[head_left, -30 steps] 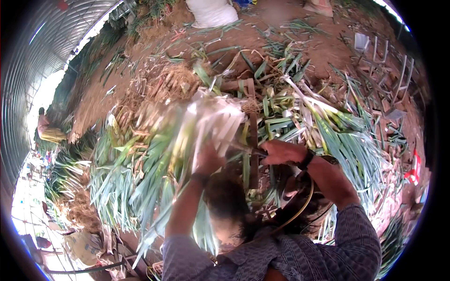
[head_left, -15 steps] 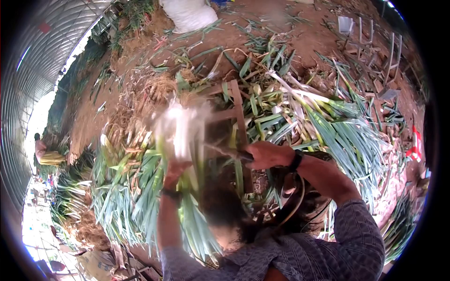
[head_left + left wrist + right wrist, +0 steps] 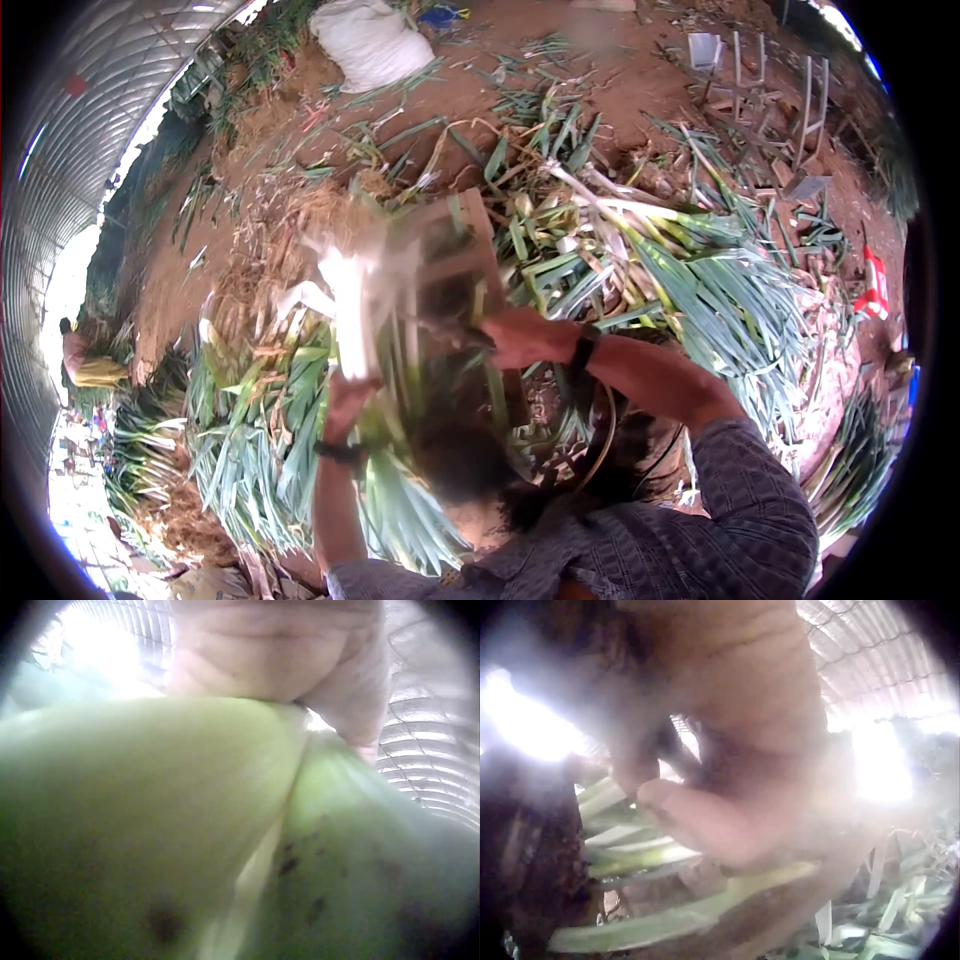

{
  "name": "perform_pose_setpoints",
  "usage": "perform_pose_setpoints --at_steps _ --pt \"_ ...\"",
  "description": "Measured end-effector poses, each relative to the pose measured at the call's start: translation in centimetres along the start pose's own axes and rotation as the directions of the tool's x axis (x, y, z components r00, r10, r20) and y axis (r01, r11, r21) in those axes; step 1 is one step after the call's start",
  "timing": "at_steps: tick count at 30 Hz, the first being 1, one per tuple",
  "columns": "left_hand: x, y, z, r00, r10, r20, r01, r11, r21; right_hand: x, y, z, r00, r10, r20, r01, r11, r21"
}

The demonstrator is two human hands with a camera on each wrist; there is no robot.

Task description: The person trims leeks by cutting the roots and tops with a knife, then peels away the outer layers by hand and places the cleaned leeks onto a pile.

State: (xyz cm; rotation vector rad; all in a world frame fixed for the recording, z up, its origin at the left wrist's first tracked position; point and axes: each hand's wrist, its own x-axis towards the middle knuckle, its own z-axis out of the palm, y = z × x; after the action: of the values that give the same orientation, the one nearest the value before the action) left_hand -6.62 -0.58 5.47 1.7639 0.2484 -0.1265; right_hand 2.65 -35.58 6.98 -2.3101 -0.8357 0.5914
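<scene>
My left hand (image 3: 348, 398) grips a bundle of leeks (image 3: 352, 315), their white ends pointing away from me and green leaves trailing back past my forearm. In the left wrist view, broad leek leaves (image 3: 150, 780) fill the space just below the palm (image 3: 262, 652). My right hand (image 3: 528, 338) holds a knife (image 3: 462, 332) by its dark handle, the blurred blade pointing left toward the leeks. Curled fingers (image 3: 712, 821) show in the right wrist view; haze and shadow hide most of the handle there.
A wooden frame (image 3: 484, 240) stands on the soil in front of me. Piled leeks lie on the left (image 3: 255, 420) and right (image 3: 700, 270). Farther off are a white sack (image 3: 370, 45), upturned metal-legged stools (image 3: 810, 110) and a seated person (image 3: 88, 358) at far left.
Both hands have shifted left in the head view, which has itself turned. The leeks moved left with the left hand, their white ends swinging clear of the wooden frame. Both grips persist.
</scene>
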Motion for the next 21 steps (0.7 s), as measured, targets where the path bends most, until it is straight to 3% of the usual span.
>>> perform_pose_setpoints --at_steps 1,3,5,6,7,9,10,12,13,15,17,19,20,21 --pt "-0.2 0.7 0.5 1.0 0.014 0.028 -0.012 0.999 -0.046 0.1 -0.3 0.1 1.0 0.002 0.011 -0.002 1.0 -0.004" --pt "-1.1 2.0 1.8 0.998 0.003 0.067 -0.006 0.999 0.043 0.3 -0.7 0.1 0.998 -0.066 0.014 0.065 0.997 0.032" --pt "-0.5 0.6 1.8 0.989 -0.083 0.122 0.06 0.983 0.176 -1.0 -4.0 -3.7 1.0 0.021 0.006 -0.022 0.958 0.285" --pt "-0.9 -0.1 2.1 0.984 0.033 0.176 -0.038 0.999 0.024 -0.4 -4.1 -4.3 0.994 0.095 -0.062 -0.061 0.91 0.409" --pt "-1.4 -1.2 1.8 0.974 0.049 0.219 -0.021 0.992 -0.128 0.1 -4.2 -4.8 0.977 0.168 -0.13 -0.075 0.844 0.53" --pt "-1.1 -8.6 -0.9 0.881 0.178 0.439 0.034 0.901 -0.433 3.2 0.2 -4.7 0.88 0.383 -0.281 0.025 0.554 0.832" --pt "-0.8 -11.8 -1.8 0.896 0.174 0.408 0.022 0.901 -0.433 4.1 3.2 -5.5 0.834 0.477 -0.278 0.141 0.303 0.942" --pt "-0.7 -13.2 -2.9 0.968 0.062 0.243 0.024 0.941 -0.337 4.4 7.4 -6.0 0.811 0.548 -0.204 0.025 0.315 0.949" --pt "-0.8 -12.6 -3.1 0.988 -0.004 0.157 0.054 0.949 -0.311 2.4 5.2 -5.8 0.79 0.542 -0.288 0.12 0.324 0.938" --pt "-4.0 -2.1 -0.2 0.983 -0.1 0.156 0.168 0.833 -0.526 -0.4 -0.5 -7.9 0.918 0.369 -0.145 -0.164 0.687 0.708" --pt "-3.5 -2.7 -1.8 0.995 -0.034 0.096 0.077 0.867 -0.493 -0.5 -2.9 -6.2 0.986 0.112 -0.125 -0.046 0.895 0.443" --pt "-3.4 -2.5 -3.6 0.993 0.117 -0.019 -0.116 0.927 -0.357 -0.7 -3.5 -4.1 0.985 -0.169 -0.024 0.167 0.923 0.347" --pt "-3.9 -1.0 -4.3 0.99 0.117 -0.072 -0.128 0.976 -0.178 -0.1 -2.9 -2.1 0.962 -0.241 -0.131 0.263 0.945 0.196" --pt "-4.6 2.4 -4.2 0.985 0.117 -0.125 -0.117 0.993 0.008 -0.4 -3.8 -1.4 0.94 -0.334 -0.071 0.342 0.912 0.226"
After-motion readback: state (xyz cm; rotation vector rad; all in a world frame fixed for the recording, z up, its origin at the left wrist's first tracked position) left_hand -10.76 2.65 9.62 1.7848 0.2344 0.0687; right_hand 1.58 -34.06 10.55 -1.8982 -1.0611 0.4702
